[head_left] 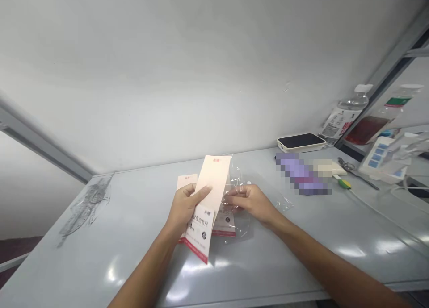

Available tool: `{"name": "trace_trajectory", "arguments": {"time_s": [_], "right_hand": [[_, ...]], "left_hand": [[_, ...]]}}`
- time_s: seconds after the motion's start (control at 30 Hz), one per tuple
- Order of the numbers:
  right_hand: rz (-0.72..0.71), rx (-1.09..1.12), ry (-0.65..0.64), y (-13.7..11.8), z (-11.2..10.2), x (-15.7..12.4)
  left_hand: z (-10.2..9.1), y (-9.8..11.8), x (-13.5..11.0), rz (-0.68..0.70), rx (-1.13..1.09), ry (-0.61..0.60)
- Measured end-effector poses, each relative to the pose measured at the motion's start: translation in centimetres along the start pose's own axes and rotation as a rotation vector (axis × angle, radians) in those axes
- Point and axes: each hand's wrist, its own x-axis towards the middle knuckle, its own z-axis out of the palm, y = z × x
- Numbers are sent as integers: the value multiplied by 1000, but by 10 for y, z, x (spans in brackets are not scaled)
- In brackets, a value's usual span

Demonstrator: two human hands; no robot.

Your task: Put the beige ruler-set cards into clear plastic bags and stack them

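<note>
My left hand (185, 207) grips a tall pink and white card (210, 196) with red print, thumb laid across its front, and another pink card (186, 180) shows behind it. My right hand (252, 201) pinches a clear plastic sleeve (237, 183) just right of the card. A third printed card (224, 223) lies inside or under that sleeve on the grey table (134, 236).
A phone (300, 142) lies face up at the back right near a clear water bottle (345, 114). Scissors (355, 172), a blurred purple patch (303, 174), a white box with blue labels (382, 163) and a white cable (378, 205) crowd the right side. A wall rises behind.
</note>
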Motion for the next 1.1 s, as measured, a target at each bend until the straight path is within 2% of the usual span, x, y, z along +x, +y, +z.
{"name": "trace_trajectory", "arguments": {"time_s": [0.13, 0.27, 0.43, 0.5, 0.6, 0.83, 1.1], "right_hand": [[-4, -27, 74, 10, 6, 2], [-67, -94, 108, 11, 14, 0], [-121, -72, 85, 9, 25, -8], [-151, -50, 83, 8, 28, -11], [-181, -43, 91, 6, 31, -13], [-227, 58, 84, 8, 34, -12], [-190, 190, 39, 12, 38, -12]], "left_hand": [[1, 3, 1, 128, -127, 247], [1, 2, 0, 288, -195, 509], [-4, 0, 4, 518, 8, 791], [-7, 1, 7, 574, 104, 861], [-7, 1, 8, 611, 170, 859], [9, -6, -1, 602, 225, 781], [0, 1, 5, 608, 212, 862]]}}
